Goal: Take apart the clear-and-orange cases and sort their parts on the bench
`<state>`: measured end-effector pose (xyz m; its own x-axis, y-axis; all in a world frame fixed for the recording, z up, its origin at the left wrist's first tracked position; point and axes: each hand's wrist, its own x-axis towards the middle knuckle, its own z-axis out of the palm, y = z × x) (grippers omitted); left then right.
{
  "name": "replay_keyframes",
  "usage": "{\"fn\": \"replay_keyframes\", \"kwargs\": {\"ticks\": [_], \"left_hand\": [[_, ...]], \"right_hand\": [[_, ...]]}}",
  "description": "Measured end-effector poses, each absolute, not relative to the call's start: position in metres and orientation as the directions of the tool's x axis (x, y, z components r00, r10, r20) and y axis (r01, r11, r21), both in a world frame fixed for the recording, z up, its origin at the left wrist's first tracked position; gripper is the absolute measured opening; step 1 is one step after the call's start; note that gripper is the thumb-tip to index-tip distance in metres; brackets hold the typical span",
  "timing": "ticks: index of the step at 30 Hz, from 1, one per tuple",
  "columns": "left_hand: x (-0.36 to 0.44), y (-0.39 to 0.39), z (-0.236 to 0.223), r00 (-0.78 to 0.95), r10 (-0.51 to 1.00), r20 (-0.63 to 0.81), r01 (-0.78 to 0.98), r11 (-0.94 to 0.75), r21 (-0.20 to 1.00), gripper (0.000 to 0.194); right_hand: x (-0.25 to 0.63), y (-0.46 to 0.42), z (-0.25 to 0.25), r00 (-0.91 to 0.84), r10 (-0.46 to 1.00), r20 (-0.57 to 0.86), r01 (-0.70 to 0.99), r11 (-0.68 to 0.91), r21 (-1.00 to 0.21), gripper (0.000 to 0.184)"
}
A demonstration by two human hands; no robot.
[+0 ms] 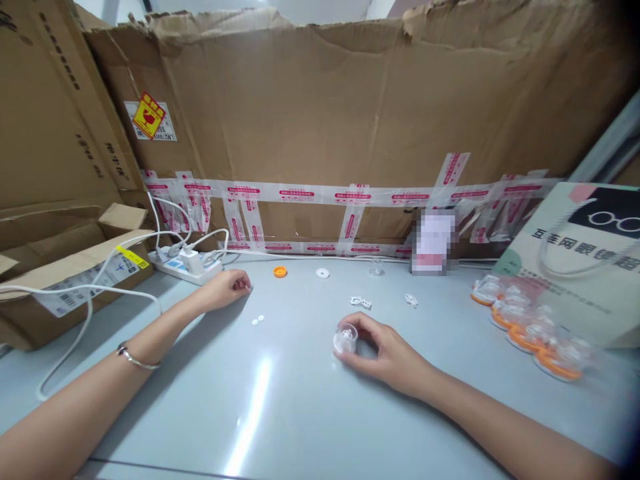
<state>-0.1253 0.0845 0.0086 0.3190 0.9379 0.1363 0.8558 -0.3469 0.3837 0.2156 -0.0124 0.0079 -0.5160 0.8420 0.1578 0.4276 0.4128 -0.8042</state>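
My right hand (383, 350) grips a small clear plastic cup (347, 331) with white parts inside, low over the table. My left hand (227, 288) is closed in a pinch at the left, near the power strip. Something tiny and white shows at its fingertips, too small to name. Between my hands lie two small white discs (258, 320). Farther back are an orange ring-shaped part (280, 272), a white round part (323, 273) and another clear cup (376, 268). White openwork pieces (361, 302) lie beyond my right hand, with a further white piece (411, 301) to their right.
A power strip (187, 265) with white cables and an open cardboard box (70, 280) stand at the left. Several orange-based clear assemblies (525, 327) line the right side before a paper bag (565, 253). A blurred upright panel (434, 241) leans on the large cardboard wall (310, 113).
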Motion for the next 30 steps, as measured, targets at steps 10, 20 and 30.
{"fn": "replay_keyframes", "kwargs": {"ticks": [10,20,30], "left_hand": [[-0.164,0.073,0.021,0.280,0.960,-0.032,0.880,-0.243,0.409,0.024],[-0.154,0.066,0.024,0.305,0.951,0.050,0.892,-0.304,0.334,0.023],[-0.136,0.078,0.002,0.248,0.928,0.279,0.837,-0.350,0.421,0.023]], "right_hand": [[0.215,-0.010,0.006,-0.505,0.853,0.134,0.442,0.389,-0.808,0.026],[0.215,-0.011,0.006,-0.523,0.840,0.146,0.481,0.432,-0.763,0.028],[0.215,-0.010,0.006,-0.516,0.843,0.149,0.495,0.436,-0.752,0.025]]}}
